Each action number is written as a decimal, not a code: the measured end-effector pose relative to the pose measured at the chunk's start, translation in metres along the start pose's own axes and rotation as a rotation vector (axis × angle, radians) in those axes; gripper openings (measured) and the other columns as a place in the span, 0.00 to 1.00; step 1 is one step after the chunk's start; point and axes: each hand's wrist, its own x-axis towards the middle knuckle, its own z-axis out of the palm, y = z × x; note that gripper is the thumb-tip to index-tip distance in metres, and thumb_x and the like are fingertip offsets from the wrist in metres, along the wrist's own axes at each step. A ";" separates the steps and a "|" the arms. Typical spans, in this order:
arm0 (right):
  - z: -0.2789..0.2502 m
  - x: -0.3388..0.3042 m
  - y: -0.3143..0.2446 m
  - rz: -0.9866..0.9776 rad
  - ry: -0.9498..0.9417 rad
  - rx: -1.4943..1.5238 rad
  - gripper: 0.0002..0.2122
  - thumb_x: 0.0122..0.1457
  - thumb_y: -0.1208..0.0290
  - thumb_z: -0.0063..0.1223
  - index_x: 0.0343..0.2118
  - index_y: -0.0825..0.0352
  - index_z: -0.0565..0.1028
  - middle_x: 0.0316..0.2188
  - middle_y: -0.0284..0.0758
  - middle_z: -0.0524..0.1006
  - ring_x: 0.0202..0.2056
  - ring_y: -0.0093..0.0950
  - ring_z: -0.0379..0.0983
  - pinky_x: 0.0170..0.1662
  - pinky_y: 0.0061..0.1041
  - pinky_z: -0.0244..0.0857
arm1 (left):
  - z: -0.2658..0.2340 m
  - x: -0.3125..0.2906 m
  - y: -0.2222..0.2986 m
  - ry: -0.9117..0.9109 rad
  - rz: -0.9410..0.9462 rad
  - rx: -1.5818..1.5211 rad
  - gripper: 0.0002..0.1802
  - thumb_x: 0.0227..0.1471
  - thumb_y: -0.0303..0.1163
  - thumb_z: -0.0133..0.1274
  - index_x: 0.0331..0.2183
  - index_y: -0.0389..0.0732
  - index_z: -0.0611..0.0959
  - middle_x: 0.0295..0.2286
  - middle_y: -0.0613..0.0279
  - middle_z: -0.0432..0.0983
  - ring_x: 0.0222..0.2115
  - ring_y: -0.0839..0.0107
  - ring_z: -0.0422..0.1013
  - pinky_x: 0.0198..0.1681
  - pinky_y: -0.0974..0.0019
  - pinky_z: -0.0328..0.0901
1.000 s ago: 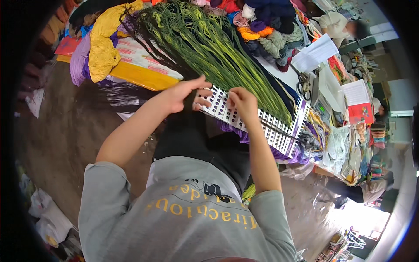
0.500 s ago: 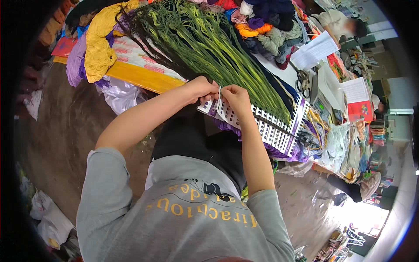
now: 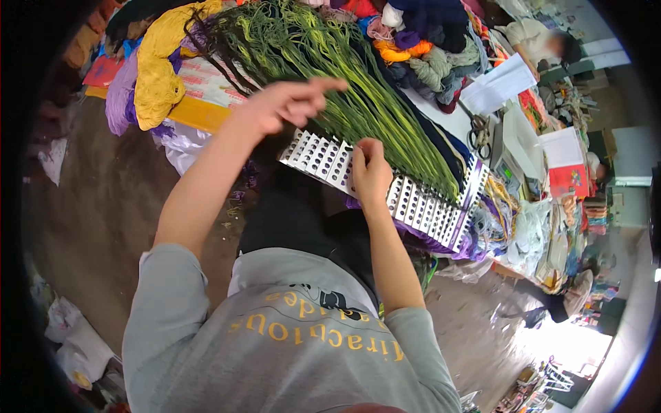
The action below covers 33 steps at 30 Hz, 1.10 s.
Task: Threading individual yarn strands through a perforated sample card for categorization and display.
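Note:
Long green yarn strands (image 3: 385, 117), shading from dark to lime, spread over the table and run down to a row of white cards (image 3: 313, 155) punched with dark holes. At the near edge my right hand (image 3: 372, 172) is closed in a pinch on one of these cards, thumb and forefinger together at its upper end. Raised above the cards' left end is my left hand (image 3: 292, 107), slightly blurred, its forefinger stretched out and the others loosely bent. Nothing shows in it. Dark brown strands (image 3: 237, 65) lie at the green yarn's left side.
Yellow yarn (image 3: 157, 86) and lilac yarn (image 3: 122, 103) hang over the table's left edge. Mixed skeins (image 3: 434, 65) are heaped at the back. Scissors (image 3: 480, 134), papers (image 3: 499, 84) and a scale (image 3: 513, 155) lie to the right. A person (image 3: 533, 41) sits beyond.
My left hand has let go near the cards and moved up and left, opening. My right hand has shifted slightly down and left; more of the cards' left end now shows.

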 end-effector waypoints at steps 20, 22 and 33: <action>0.010 0.000 -0.018 -0.127 -0.075 -0.253 0.16 0.47 0.58 0.54 0.36 0.60 0.71 0.19 0.30 0.73 0.23 0.31 0.71 0.25 0.31 0.62 | -0.182 -0.060 0.112 1.229 0.129 0.865 0.36 0.47 0.63 0.45 0.44 0.42 0.75 0.17 0.63 0.72 0.21 0.77 0.64 0.26 0.72 0.58; 0.000 0.001 -0.013 -0.024 -0.117 -0.174 0.16 0.47 0.57 0.55 0.37 0.60 0.71 0.18 0.30 0.72 0.23 0.30 0.72 0.25 0.30 0.63 | -0.124 -0.039 0.073 1.182 -0.027 0.963 0.36 0.46 0.65 0.42 0.38 0.40 0.79 0.23 0.60 0.73 0.18 0.72 0.64 0.24 0.68 0.61; -0.015 -0.032 -0.058 0.256 -0.228 0.824 0.05 0.58 0.74 0.47 0.31 0.71 0.71 0.23 0.28 0.70 0.23 0.16 0.64 0.26 0.15 0.59 | 0.065 -0.015 -0.072 0.123 -0.061 0.077 0.29 0.60 0.49 0.31 0.51 0.37 0.68 0.40 0.64 0.71 0.36 0.77 0.67 0.36 0.69 0.64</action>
